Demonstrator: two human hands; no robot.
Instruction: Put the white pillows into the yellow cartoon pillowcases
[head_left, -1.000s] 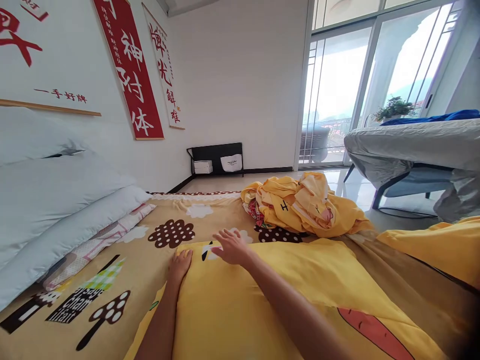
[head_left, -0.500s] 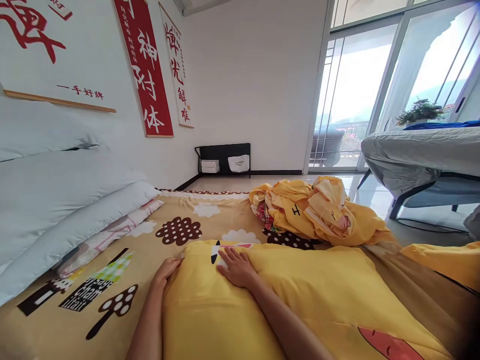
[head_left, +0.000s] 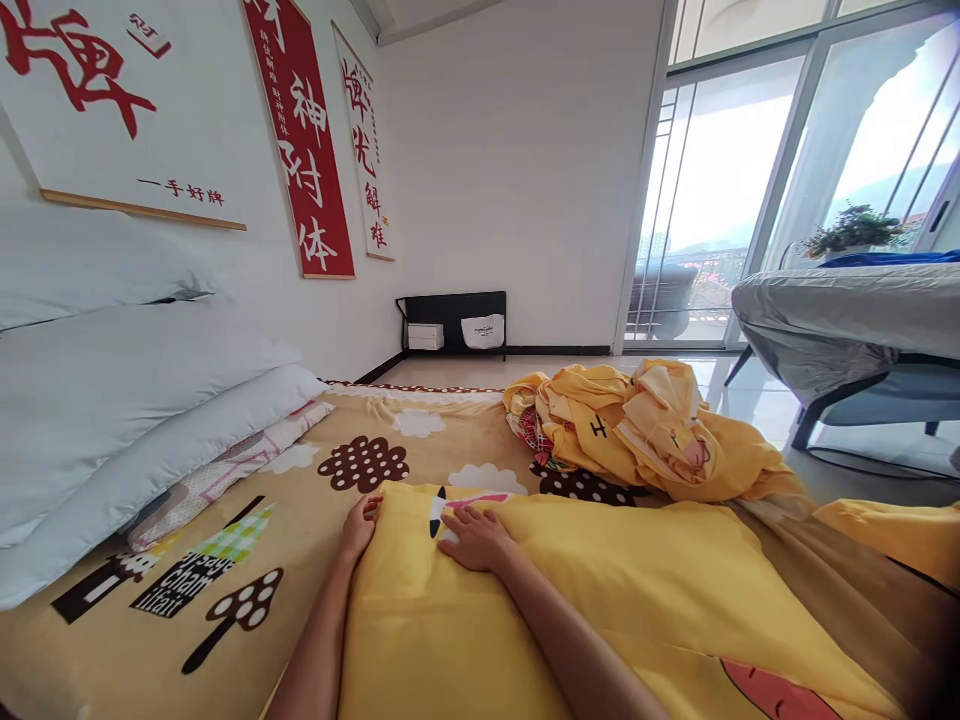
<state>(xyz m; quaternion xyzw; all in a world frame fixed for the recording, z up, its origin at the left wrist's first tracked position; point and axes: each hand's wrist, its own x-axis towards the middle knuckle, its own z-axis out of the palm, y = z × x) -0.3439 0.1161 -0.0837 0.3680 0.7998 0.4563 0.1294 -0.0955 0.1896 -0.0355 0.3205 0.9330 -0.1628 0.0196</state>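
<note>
A yellow pillow (head_left: 442, 620) with printed cartoon patches lies across the bed right in front of me. My left hand (head_left: 361, 528) is at its far left corner, fingers bent against the edge; part of the grip is hidden. Palm down on the top near the far edge rests my right hand (head_left: 476, 540), its fingers spread beside a black, white and pink print. Both forearms reach in from the bottom of the view, the right one lying over the pillow.
Beyond the pillow is a crumpled heap of yellow fabric (head_left: 622, 425) on the patterned bed sheet (head_left: 300, 520). White pillows (head_left: 150, 400) are stacked at the left. A grey-covered table (head_left: 847, 300) stands at the right, near glass sliding doors (head_left: 720, 200).
My left hand has slid slightly farther along the pillow's left edge toward its far corner. The right hand stays flat on the pillow. The whole view has shifted a little.
</note>
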